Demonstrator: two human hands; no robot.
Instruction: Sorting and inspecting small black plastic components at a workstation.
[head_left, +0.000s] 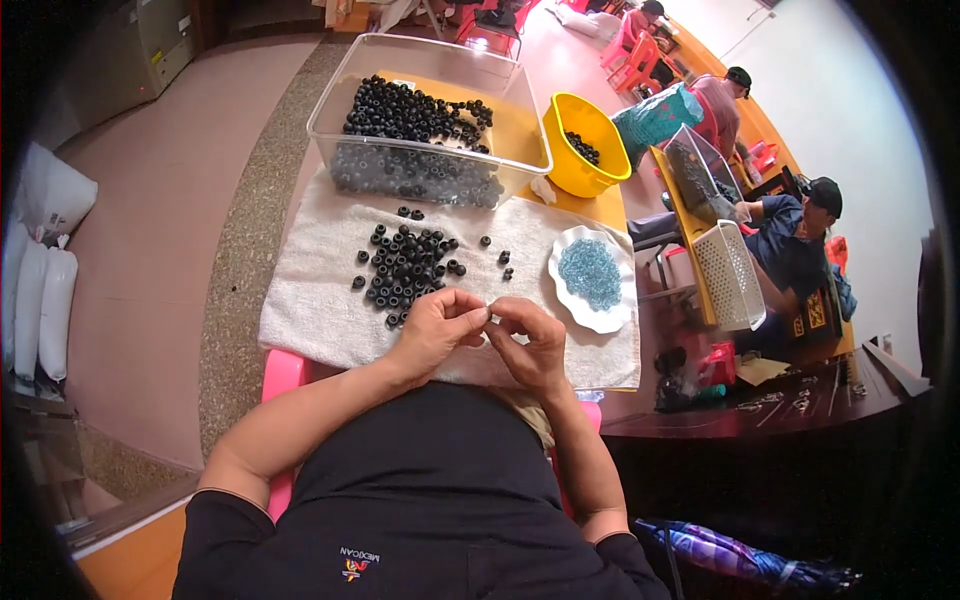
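My left hand (440, 332) and my right hand (533, 347) meet over the near part of a white towel, fingertips pinched together. Whatever small thing sits between them is mostly hidden; only a dark speck shows. Just beyond my left hand lies a loose pile of small round black pieces with holes (408, 265). A few separate black pieces (504, 258) lie farther right. To the right of my right hand stands a white scalloped plate (557, 268) holding many tiny clear-blue pieces (590, 273).
The white towel (300, 290) covers the table. At its far side are a clear plastic bin (520, 165) of black pieces and a yellow basin (592, 182) with more. Two people (805, 235) sit at tables on the right, near a white perforated basket (728, 275). White sacks (58, 310) stand left.
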